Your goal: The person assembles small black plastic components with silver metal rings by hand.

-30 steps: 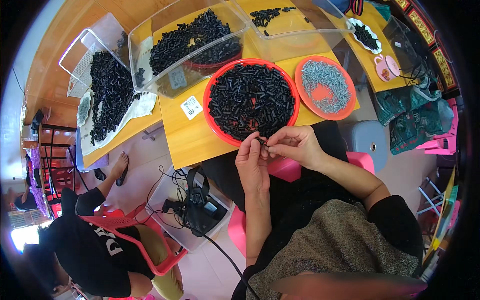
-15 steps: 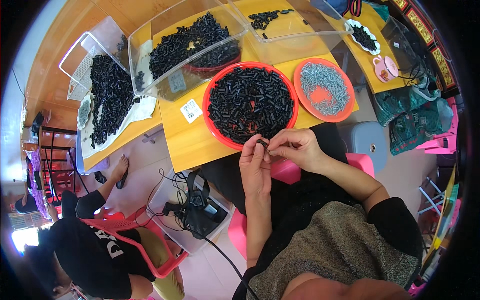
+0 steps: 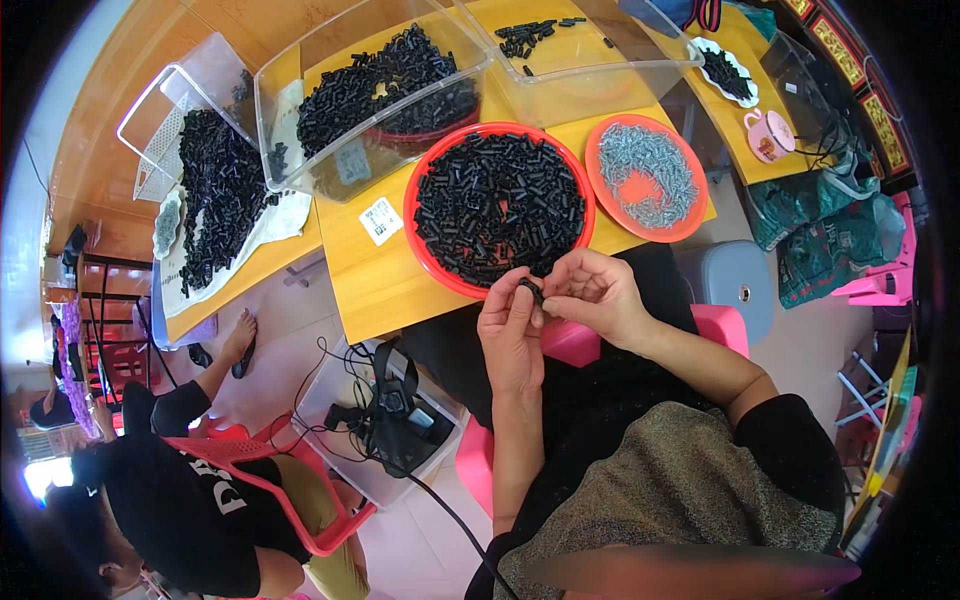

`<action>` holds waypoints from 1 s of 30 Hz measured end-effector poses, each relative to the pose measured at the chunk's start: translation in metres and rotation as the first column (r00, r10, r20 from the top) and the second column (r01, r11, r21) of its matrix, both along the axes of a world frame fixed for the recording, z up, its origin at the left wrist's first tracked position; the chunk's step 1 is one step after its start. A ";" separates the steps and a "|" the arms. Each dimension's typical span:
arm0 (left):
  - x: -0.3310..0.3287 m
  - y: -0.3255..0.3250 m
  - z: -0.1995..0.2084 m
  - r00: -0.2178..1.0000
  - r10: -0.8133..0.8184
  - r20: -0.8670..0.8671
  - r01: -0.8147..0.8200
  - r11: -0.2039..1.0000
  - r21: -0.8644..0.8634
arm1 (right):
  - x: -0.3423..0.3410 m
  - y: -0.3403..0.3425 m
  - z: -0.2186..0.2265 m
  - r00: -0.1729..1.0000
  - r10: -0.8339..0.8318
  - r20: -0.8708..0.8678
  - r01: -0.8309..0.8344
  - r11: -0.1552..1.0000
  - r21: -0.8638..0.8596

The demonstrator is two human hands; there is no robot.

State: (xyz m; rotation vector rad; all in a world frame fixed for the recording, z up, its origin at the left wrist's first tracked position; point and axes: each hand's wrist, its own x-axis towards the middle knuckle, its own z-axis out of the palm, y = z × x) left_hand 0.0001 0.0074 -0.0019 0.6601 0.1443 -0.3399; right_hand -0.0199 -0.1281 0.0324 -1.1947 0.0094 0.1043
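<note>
My left hand [image 3: 512, 325] pinches a small black plastic piece [image 3: 532, 289] between thumb and fingers, just off the near rim of a red bowl [image 3: 411, 215]. Closed fingertips of my right hand [image 3: 598, 300] meet the piece from the right; whatever they hold there is too small to make out. Heaped in the bowl are many similar black pieces [image 3: 500, 205]. To its right, an orange-red plate [image 3: 634, 187] carries thin silvery metal pins or screws [image 3: 655, 160].
Clear plastic bins [image 3: 350, 190] with black pieces stand on the yellow table [image 3: 370, 290]. More pieces lie on a white cloth [image 3: 285, 218] at left. A seated person [image 3: 190, 510] is lower left, beside a box of cables [image 3: 335, 440]. A grey-blue stool [image 3: 735, 290] stands at right.
The fingers of my right hand have shifted slightly around the black piece, and the left hand's grip on it has turned a little. Both hands stay at the same place.
</note>
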 end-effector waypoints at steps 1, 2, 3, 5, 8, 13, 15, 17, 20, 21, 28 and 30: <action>0.000 0.000 0.000 1.000 -0.007 -0.014 0.007 1.000 -0.010 | 0.000 0.001 -0.001 1.000 -0.029 0.007 0.029 0.999 -0.015; 0.000 0.000 0.000 1.000 -0.008 -0.015 0.008 1.000 -0.010 | 0.000 0.001 -0.001 0.998 -0.058 0.015 0.058 0.998 -0.030; 0.000 0.001 0.000 1.000 -0.010 0.001 0.010 1.000 -0.008 | 0.000 0.001 -0.001 0.998 -0.059 0.014 0.060 0.998 -0.030; 0.000 0.001 0.001 1.000 -0.011 0.018 0.011 1.000 -0.003 | 0.000 0.000 0.002 0.999 -0.048 0.021 0.050 0.995 -0.081; 0.000 0.000 0.007 0.999 0.006 0.043 -0.008 0.999 0.046 | 0.000 0.000 0.005 0.997 -0.049 0.057 0.056 0.989 -0.135; -0.001 -0.002 0.008 1.000 0.025 0.015 -0.026 1.000 0.011 | -0.002 0.001 0.008 0.980 -0.105 0.169 0.155 0.936 -0.316; -0.001 -0.003 0.006 0.999 0.033 0.028 -0.033 0.999 0.006 | -0.003 0.001 0.010 0.965 -0.092 0.244 0.194 0.879 -0.435; -0.001 -0.004 0.006 0.998 0.038 0.040 -0.038 0.999 -0.001 | -0.002 0.004 0.011 0.990 -0.132 0.048 0.139 0.968 -0.208; -0.001 -0.004 0.007 0.997 0.056 0.046 -0.058 0.998 0.025 | 0.000 0.003 0.010 0.994 -0.110 -0.010 0.108 0.986 -0.131; -0.001 -0.004 0.007 0.997 0.059 0.050 -0.060 0.998 0.031 | 0.000 0.003 0.011 0.994 -0.111 -0.010 0.108 0.986 -0.130; -0.001 -0.003 0.010 0.996 0.069 0.057 -0.073 0.995 0.065 | -0.001 0.007 0.012 0.990 -0.141 -0.006 0.139 0.981 -0.133; -0.001 -0.003 0.011 0.996 0.074 0.058 -0.077 0.995 0.063 | 0.000 0.008 0.012 0.987 -0.157 0.027 0.160 0.978 -0.137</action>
